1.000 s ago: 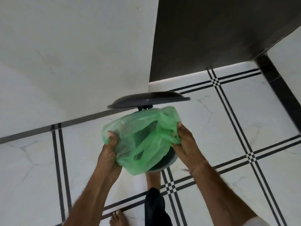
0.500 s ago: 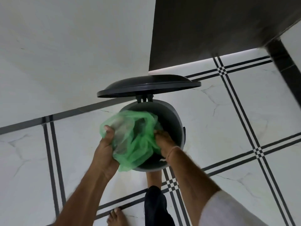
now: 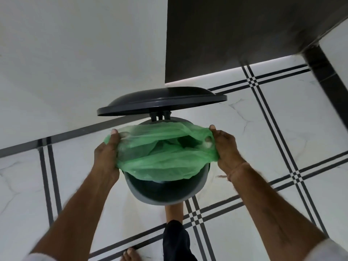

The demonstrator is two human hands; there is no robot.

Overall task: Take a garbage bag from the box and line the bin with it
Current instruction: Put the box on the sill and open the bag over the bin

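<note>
A thin green garbage bag (image 3: 162,159) is stretched wide across the mouth of a round grey pedal bin (image 3: 165,196). The bin's dark lid (image 3: 162,102) stands raised behind it. My left hand (image 3: 107,153) grips the bag's left edge, thumb on top. On the other side, my right hand (image 3: 226,147) grips the right edge. The bag's mouth gapes open between my hands and its body sags into the bin. The bin's near rim is bare. No box is in view.
A white wall (image 3: 75,53) rises behind the bin on the left and a dark panel (image 3: 235,34) on the right. The floor (image 3: 273,129) is white tile with black stripes. My foot (image 3: 174,211) is at the bin's base; a dark trouser leg (image 3: 175,240) shows below.
My right hand has come out of the bin and moved right to the bag's edge. Both hands have pulled the bunched bag apart, so it now spans the bin's mouth.
</note>
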